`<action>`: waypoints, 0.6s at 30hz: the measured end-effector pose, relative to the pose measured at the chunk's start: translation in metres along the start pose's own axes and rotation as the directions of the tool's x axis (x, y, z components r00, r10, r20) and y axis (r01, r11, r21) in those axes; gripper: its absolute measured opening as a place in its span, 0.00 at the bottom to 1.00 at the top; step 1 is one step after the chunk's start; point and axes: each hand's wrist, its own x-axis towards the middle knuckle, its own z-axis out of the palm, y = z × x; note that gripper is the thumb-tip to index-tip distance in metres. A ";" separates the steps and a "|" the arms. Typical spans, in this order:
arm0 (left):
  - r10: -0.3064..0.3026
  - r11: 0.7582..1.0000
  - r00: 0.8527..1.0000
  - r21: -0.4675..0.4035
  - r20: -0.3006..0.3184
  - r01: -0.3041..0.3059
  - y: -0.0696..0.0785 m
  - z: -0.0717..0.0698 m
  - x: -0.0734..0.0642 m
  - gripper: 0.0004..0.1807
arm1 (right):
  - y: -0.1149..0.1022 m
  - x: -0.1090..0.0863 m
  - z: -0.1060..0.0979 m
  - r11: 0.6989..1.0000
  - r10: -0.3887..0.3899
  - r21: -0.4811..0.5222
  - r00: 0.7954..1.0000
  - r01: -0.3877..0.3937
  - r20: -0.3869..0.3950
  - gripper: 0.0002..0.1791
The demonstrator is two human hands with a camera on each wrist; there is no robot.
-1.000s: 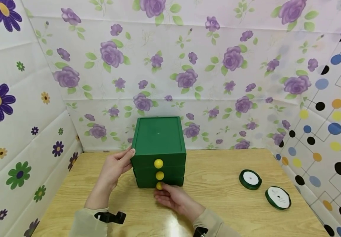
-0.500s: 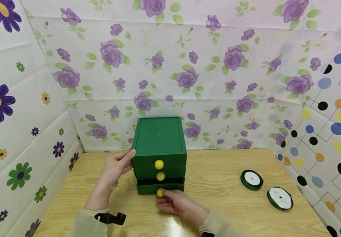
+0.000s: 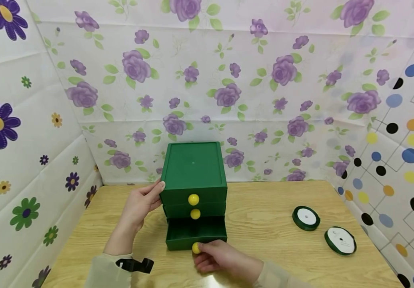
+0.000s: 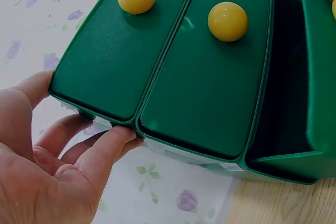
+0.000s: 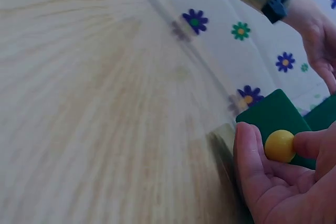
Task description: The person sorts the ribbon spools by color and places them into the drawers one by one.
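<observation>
A green box of three stacked drawers stands on the wooden table, a round yellow knob on each front. Its bottom drawer is pulled well out, and the part of its inside that shows holds nothing. My right hand pinches the bottom drawer's yellow knob between thumb and fingers. At the box's left side, my left hand steadies it, thumb at the top front corner and fingers against the side wall. The upper two drawers are closed, their yellow knobs untouched.
Two flat spools of dark green ribbon lie on the table's right side, one ribbon spool behind the other spool. Patterned cloth walls enclose the table at the back and both sides.
The bottom drawer has slid out toward me from nearly closed, my right hand moving with its knob. My left hand has stayed on the box's side.
</observation>
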 end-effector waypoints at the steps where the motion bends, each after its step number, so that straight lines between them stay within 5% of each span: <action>1: -0.001 1.000 1.000 0.002 -0.001 0.001 0.000 0.001 0.000 0.43 | 0.000 -0.003 0.000 1.000 0.003 -0.017 1.000 -0.003 0.003 0.24; 10: -0.011 1.000 1.000 0.006 -0.013 0.011 -0.002 0.002 0.002 0.43 | 0.006 -0.026 0.007 0.995 0.065 -0.081 0.996 -0.060 0.068 0.25; 18: -0.002 1.000 1.000 0.004 -0.023 0.002 -0.003 0.002 0.004 0.43 | 0.009 -0.028 0.012 0.997 0.073 0.018 0.994 -0.075 0.082 0.23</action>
